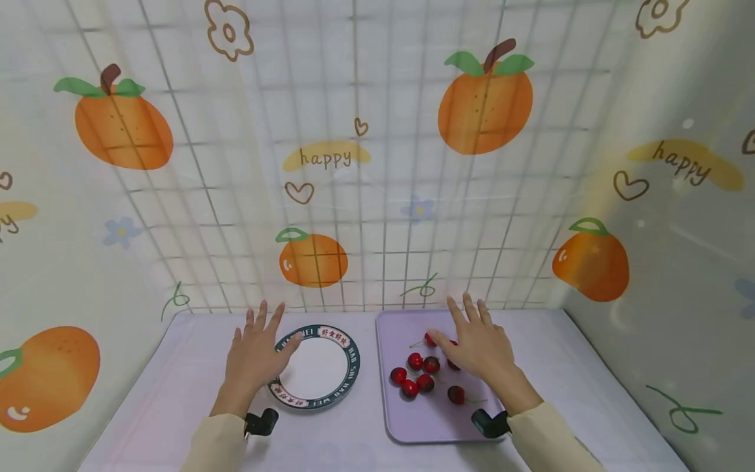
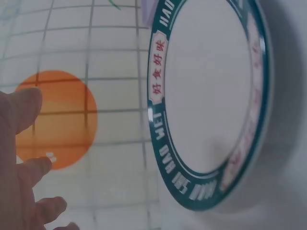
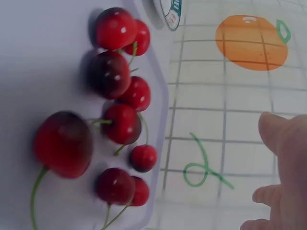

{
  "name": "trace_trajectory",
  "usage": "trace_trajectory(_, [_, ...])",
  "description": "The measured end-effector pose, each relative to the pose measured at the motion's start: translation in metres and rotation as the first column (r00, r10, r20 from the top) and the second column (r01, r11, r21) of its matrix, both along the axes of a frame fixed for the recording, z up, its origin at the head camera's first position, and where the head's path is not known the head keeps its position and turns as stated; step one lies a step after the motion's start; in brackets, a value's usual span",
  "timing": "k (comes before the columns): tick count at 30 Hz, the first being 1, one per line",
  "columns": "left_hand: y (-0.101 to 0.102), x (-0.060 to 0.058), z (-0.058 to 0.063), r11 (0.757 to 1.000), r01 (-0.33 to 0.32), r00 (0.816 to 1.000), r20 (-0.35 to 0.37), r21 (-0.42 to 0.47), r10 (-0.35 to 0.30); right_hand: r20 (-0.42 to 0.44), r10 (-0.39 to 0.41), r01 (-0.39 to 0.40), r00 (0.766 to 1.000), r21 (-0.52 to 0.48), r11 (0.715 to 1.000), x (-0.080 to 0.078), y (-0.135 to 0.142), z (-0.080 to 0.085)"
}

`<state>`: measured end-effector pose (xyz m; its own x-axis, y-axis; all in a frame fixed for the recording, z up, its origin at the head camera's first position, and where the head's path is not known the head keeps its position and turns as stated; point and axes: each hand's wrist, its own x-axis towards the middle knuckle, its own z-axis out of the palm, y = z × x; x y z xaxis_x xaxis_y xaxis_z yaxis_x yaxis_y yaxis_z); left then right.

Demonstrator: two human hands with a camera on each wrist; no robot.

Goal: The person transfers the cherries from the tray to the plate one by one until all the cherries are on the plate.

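Fingers spread, my left hand (image 1: 255, 357) hovers over the left edge of a round white plate (image 1: 318, 370) with a dark green lettered rim. The same plate (image 2: 208, 86) fills much of the left wrist view, bare in its middle. My right hand (image 1: 480, 344) is held with straight, spread fingers above the right part of a lilac tray (image 1: 436, 423). Several red cherries (image 1: 415, 361) with green stems lie on that tray, some partly hidden by the right hand. A single cherry (image 3: 64, 143) sits apart from the cluster. Neither hand holds anything.
A white table (image 1: 147, 393) carries the plate on the left and the tray on the right. Behind and at both sides hangs a pale curtain (image 1: 377, 216) printed with oranges, with a wire grid showing through. Each wrist wears a small black camera (image 1: 261, 423).
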<state>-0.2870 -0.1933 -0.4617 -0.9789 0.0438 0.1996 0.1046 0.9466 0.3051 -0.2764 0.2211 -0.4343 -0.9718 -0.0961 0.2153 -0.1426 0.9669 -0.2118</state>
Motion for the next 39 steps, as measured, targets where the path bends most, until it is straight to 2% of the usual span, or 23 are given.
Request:
trace_trajectory(9, [-0.019, 0.007, -0.014, 0.995, 0.007, 1.0, 0.019, 0.102, -0.009, 0.018, -0.049, 0.049, 0.999, 0.004, 0.999, 0.002, 0.017, -0.018])
trace_trajectory(20, [-0.04, 0.012, -0.033, 0.955, -0.018, 0.997, 0.074, 0.297, -0.005, 0.047, -0.084, 0.085, 0.995, -0.022, 0.996, 0.008, 0.033, -0.027])
trace_trajectory(23, [-0.044, 0.013, -0.039, 0.931, -0.012, 0.996, 0.085, 0.366, -0.021, 0.049, -0.089, 0.09, 0.995, -0.033, 0.995, 0.01, 0.037, -0.03])
trace_trajectory(28, [-0.051, 0.015, -0.052, 0.87, -0.006, 0.992, 0.116, 0.492, -0.058, 0.055, -0.089, 0.091, 0.994, -0.034, 0.995, 0.012, 0.044, -0.037])
trace_trajectory(34, [-0.055, 0.016, -0.06, 0.828, -0.012, 0.987, 0.138, 0.561, -0.08, 0.084, -0.1, 0.104, 0.991, -0.053, 0.993, 0.016, 0.05, -0.039])
trace_trajectory(39, [-0.057, 0.015, -0.064, 0.792, -0.007, 0.987, 0.132, 0.61, -0.092, 0.052, -0.1, 0.105, 0.994, -0.106, 0.989, 0.018, 0.056, -0.041])
